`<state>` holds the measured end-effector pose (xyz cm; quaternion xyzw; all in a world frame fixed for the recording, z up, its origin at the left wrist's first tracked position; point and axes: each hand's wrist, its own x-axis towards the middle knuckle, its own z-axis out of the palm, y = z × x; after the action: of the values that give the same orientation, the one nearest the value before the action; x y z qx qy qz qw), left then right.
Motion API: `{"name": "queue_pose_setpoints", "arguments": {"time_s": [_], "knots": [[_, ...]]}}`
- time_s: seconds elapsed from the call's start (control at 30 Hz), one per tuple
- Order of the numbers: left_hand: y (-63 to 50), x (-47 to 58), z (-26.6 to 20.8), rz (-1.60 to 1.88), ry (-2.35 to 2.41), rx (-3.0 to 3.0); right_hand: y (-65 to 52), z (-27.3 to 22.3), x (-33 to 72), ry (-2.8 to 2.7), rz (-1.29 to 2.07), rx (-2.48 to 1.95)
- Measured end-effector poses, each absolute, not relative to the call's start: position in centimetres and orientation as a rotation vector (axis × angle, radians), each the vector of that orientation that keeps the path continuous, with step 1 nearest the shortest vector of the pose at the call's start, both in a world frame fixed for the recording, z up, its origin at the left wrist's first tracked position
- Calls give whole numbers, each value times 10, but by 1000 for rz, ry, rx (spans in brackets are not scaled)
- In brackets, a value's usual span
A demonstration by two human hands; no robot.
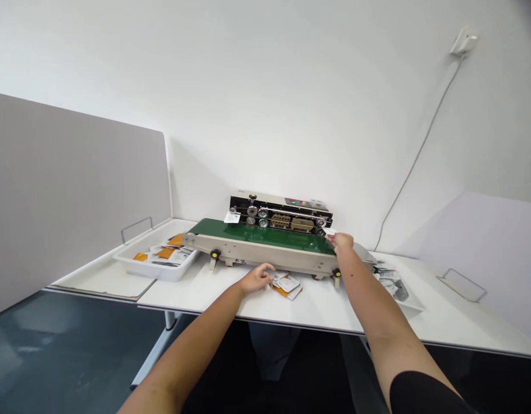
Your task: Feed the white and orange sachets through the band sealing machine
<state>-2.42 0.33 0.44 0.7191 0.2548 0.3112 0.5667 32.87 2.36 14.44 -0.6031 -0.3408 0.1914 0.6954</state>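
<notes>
Partition (79, 167), pale grey, stands upright at the far left, with a wire loop (136, 230) near its lower right corner. Beside it on the white desk (325, 310) sits a white tub (179, 272), heaped with white and orange packets (164, 253) lying at all angles. Just right of the tub begins a long machine (269, 200) with a green belt (256, 232) running along its front; rollers show in its dark face, coloured buttons on its top. At the left end of those rollers a white packet (232, 217) sticks out above the belt.

In front of the belt, low on the desk, is the left hand (257, 279), its fingers curled at the left edge of a small loose pile (289, 286) of white and orange packets; whether it grips one cannot be told. The two hands are well apart. Farther right, at the right end of the rollers, the right hand (343, 241) pinches a small white packet (329, 232) between its fingertips, above the belt. Past the right forearm, partly hidden by it, another tub (409, 309) holds more packets. A grey cable (429, 127) climbs the wall to a white plug (466, 41) at the upper right.
</notes>
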Motion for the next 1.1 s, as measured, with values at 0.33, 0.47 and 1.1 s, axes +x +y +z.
{"name": "queue_pose_setpoints", "arguments": {"time_s": [0.33,0.47,1.1], "knots": [[2,-23,4,900,793,2240,-15,101,250,-980,-109,-1415],[-2,-21,4,886,801,2519,-57,38,193,-1768,9,-1193],[-6,-21,4,709,886,2587,-74,-13,174,-2073,194,-1165]]}}
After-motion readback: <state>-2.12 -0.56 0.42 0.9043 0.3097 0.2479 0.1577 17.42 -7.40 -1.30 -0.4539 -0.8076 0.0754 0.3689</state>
